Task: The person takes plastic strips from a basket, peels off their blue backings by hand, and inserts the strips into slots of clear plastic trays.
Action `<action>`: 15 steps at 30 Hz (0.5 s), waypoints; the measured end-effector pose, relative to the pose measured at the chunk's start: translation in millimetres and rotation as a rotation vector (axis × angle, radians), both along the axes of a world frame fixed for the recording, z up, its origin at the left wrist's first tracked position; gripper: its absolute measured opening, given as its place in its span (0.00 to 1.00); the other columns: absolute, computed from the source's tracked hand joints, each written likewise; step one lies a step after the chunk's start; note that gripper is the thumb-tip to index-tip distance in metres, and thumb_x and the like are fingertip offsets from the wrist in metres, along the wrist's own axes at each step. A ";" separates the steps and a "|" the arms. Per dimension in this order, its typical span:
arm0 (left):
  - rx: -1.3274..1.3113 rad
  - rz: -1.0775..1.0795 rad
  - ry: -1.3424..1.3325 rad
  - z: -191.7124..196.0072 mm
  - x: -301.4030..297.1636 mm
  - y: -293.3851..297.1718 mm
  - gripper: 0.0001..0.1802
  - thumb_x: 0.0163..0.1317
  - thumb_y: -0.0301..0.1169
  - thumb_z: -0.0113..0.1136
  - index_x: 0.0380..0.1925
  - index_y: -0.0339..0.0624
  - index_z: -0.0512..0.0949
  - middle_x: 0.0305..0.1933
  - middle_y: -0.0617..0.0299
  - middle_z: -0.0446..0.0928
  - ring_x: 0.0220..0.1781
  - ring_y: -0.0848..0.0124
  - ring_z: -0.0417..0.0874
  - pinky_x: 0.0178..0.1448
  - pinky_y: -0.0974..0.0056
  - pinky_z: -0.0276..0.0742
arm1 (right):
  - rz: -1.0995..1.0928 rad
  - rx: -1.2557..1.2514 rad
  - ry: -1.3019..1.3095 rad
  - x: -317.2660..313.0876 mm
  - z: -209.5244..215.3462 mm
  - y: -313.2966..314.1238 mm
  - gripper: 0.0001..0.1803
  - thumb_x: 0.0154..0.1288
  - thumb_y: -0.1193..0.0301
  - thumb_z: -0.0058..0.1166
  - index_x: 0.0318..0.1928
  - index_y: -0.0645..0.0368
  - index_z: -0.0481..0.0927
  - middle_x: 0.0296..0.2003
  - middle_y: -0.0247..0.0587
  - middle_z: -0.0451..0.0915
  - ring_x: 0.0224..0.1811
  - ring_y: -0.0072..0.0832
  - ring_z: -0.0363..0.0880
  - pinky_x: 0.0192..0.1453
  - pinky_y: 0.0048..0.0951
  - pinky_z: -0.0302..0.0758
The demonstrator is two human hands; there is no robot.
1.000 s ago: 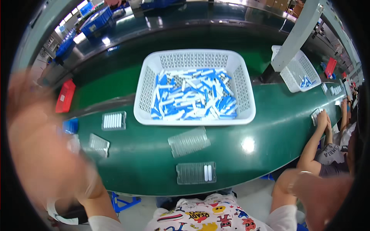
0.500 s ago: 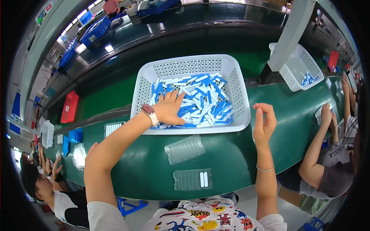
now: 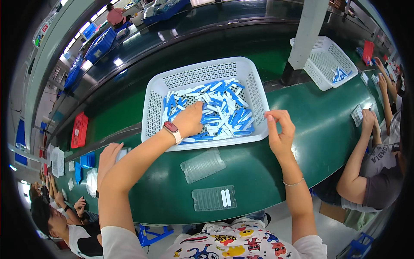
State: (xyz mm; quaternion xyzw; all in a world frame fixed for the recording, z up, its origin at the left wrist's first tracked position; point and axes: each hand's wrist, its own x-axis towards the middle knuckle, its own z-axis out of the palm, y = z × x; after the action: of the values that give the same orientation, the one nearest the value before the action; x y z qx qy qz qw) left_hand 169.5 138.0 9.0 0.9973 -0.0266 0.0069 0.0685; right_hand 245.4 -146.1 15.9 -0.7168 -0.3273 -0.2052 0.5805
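My left hand (image 3: 189, 120) reaches into a white plastic basket (image 3: 202, 148), its bent fingers down in a heap of blue and white flat sticks (image 3: 222, 110). The back of the hand hides what the fingers hold. My right hand (image 3: 281, 131) is at the basket's right rim, thumb and forefinger curled close together; I cannot tell whether they grip the rim. On the green table in front of the basket lies a clear ribbed tray (image 3: 202, 165), tilted. Nearer to me is a second clear tray (image 3: 209, 198) with two white sticks (image 3: 226, 198) at its right end.
Another person's hand (image 3: 110, 157) is close behind my left forearm. A post (image 3: 304, 34) and a second white basket (image 3: 330, 56) stand at the back right. Co-workers sit on both sides. A red basket (image 3: 79, 129) and blue packs (image 3: 87, 160) are at left.
My left hand's spread fingers have drawn in and bent into the sticks. My right hand has come to the basket's rim. The other person's hand has come into view beside my left forearm.
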 end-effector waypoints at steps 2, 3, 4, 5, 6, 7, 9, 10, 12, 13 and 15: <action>-0.127 0.043 0.068 3.2 1.6 0.3 0.26 0.46 0.25 0.60 0.46 0.27 0.64 0.43 0.37 0.74 0.45 0.45 0.76 0.50 0.53 0.74 | -0.006 -0.016 -0.005 -0.7 -0.8 2.8 0.04 0.59 0.81 0.52 0.34 0.62 0.79 0.31 0.39 0.81 0.35 0.31 0.76 0.38 0.28 0.71; -0.164 0.070 0.078 5.6 2.0 3.1 0.20 0.49 0.28 0.60 0.40 0.29 0.67 0.41 0.37 0.75 0.45 0.45 0.77 0.48 0.52 0.74 | 0.011 -0.009 -0.013 -0.9 -1.5 4.1 0.04 0.59 0.81 0.52 0.34 0.62 0.80 0.31 0.39 0.80 0.34 0.31 0.76 0.38 0.28 0.71; -0.164 0.064 0.079 14.5 5.8 3.8 0.20 0.49 0.28 0.60 0.40 0.29 0.67 0.41 0.37 0.75 0.45 0.45 0.77 0.48 0.52 0.74 | 0.027 -0.004 -0.021 0.1 -2.3 4.8 0.04 0.58 0.81 0.53 0.34 0.62 0.80 0.31 0.39 0.80 0.34 0.31 0.76 0.38 0.28 0.71; -0.264 0.179 0.126 27.8 9.2 3.2 0.18 0.51 0.30 0.59 0.39 0.30 0.68 0.41 0.36 0.75 0.45 0.44 0.77 0.47 0.52 0.73 | 0.022 0.003 -0.032 -0.4 0.7 2.8 0.04 0.58 0.80 0.53 0.34 0.62 0.80 0.32 0.39 0.81 0.34 0.31 0.76 0.36 0.27 0.70; -0.364 0.293 0.173 37.2 10.6 2.8 0.16 0.53 0.31 0.59 0.37 0.31 0.69 0.41 0.36 0.75 0.46 0.43 0.76 0.47 0.52 0.73 | 0.016 0.007 -0.040 -0.6 3.2 -0.7 0.04 0.58 0.80 0.53 0.34 0.62 0.80 0.32 0.39 0.81 0.34 0.31 0.76 0.36 0.27 0.70; -0.390 0.306 0.112 41.2 8.5 7.1 0.14 0.58 0.34 0.57 0.36 0.34 0.71 0.39 0.42 0.78 0.42 0.49 0.79 0.45 0.53 0.73 | 0.010 0.019 -0.035 0.3 2.8 0.3 0.04 0.59 0.80 0.52 0.34 0.62 0.80 0.32 0.39 0.81 0.34 0.31 0.76 0.36 0.27 0.70; -0.714 0.345 0.138 37.5 10.0 24.2 0.14 0.61 0.36 0.55 0.36 0.34 0.73 0.38 0.46 0.78 0.36 0.57 0.79 0.41 0.57 0.74 | 0.010 0.039 -0.034 1.9 4.4 1.1 0.04 0.59 0.80 0.52 0.34 0.62 0.80 0.32 0.39 0.81 0.33 0.30 0.76 0.35 0.27 0.70; -1.044 0.376 0.169 36.3 9.4 31.2 0.14 0.63 0.37 0.54 0.37 0.35 0.75 0.36 0.50 0.79 0.29 0.66 0.80 0.36 0.61 0.76 | 0.005 0.038 -0.013 1.8 4.6 1.1 0.04 0.59 0.80 0.52 0.34 0.62 0.80 0.32 0.39 0.81 0.33 0.30 0.76 0.35 0.27 0.70; -1.299 0.540 0.258 59.5 10.3 12.3 0.13 0.65 0.38 0.54 0.35 0.38 0.76 0.34 0.57 0.79 0.25 0.72 0.78 0.31 0.68 0.76 | -0.012 0.027 0.009 3.3 2.0 -4.1 0.04 0.59 0.80 0.52 0.34 0.61 0.80 0.32 0.39 0.81 0.33 0.30 0.76 0.34 0.27 0.70; -1.409 0.484 0.296 59.4 7.4 16.9 0.13 0.66 0.39 0.54 0.35 0.39 0.75 0.33 0.59 0.79 0.25 0.73 0.77 0.30 0.69 0.76 | -0.005 0.030 0.001 2.1 2.2 -3.5 0.04 0.60 0.80 0.52 0.34 0.61 0.80 0.32 0.38 0.81 0.33 0.29 0.76 0.34 0.27 0.69; -1.640 0.404 0.194 54.8 3.8 15.5 0.12 0.68 0.40 0.52 0.35 0.44 0.72 0.24 0.68 0.72 0.21 0.78 0.72 0.22 0.72 0.69 | 0.005 0.037 -0.012 1.1 3.8 -1.7 0.04 0.60 0.80 0.52 0.34 0.61 0.80 0.31 0.38 0.81 0.33 0.29 0.76 0.34 0.27 0.69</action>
State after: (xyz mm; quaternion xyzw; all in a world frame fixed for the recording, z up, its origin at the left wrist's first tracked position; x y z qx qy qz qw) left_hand 173.2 153.5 63.8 0.6137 0.1713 -0.0492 0.7692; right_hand 246.5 -147.8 19.7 -0.7038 -0.3286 -0.2142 0.5922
